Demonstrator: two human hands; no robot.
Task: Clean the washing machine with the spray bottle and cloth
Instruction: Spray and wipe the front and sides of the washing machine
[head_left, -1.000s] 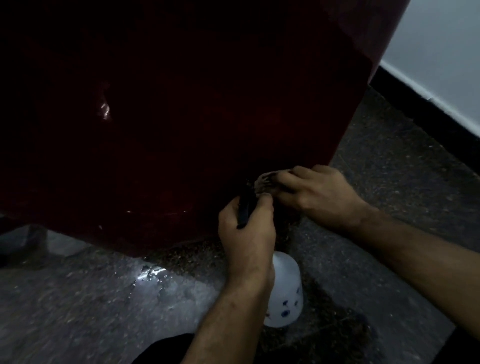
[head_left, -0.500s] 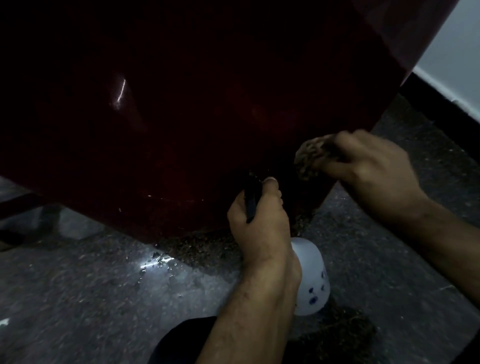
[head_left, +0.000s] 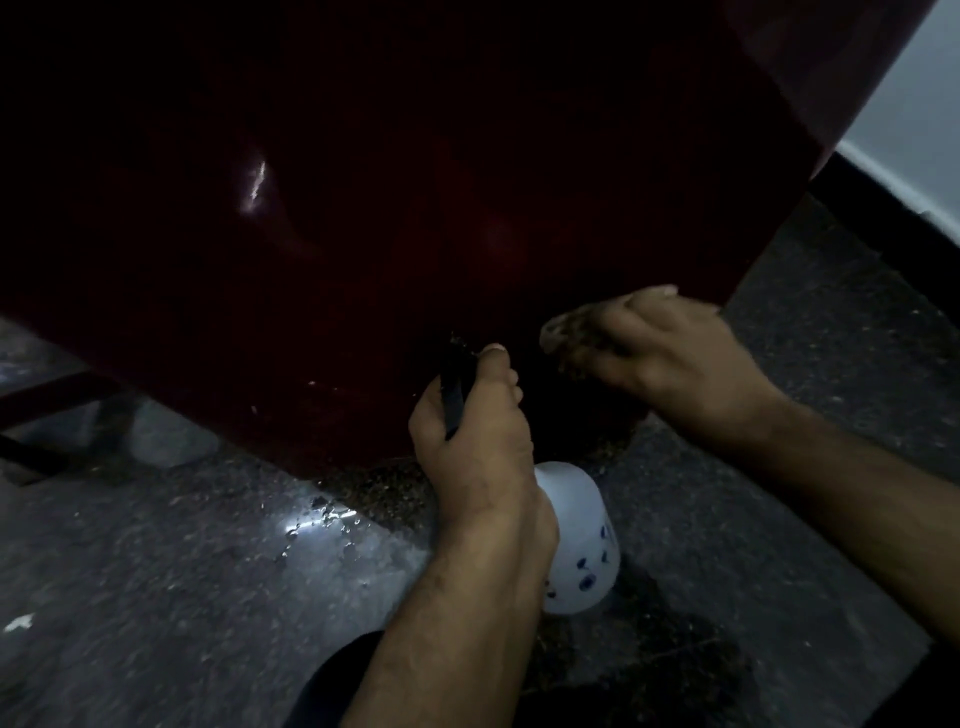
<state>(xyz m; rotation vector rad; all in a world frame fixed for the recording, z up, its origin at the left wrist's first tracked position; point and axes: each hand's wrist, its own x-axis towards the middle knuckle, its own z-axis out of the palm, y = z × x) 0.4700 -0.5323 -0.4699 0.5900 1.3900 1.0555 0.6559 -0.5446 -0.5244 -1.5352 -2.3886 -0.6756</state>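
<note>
Dim room, speckled dark stone floor wet beside left hand, fist around white plastic spray bottle. Right hand pressing bunched brownish cloth against glossy dark-red washing machine.

One dark red washing machine fills the frame from nine to two o'clock. One white spray bottle sits at six o'clock. One cloth at three o'clock. Two hands: left hand, right hand.
</note>
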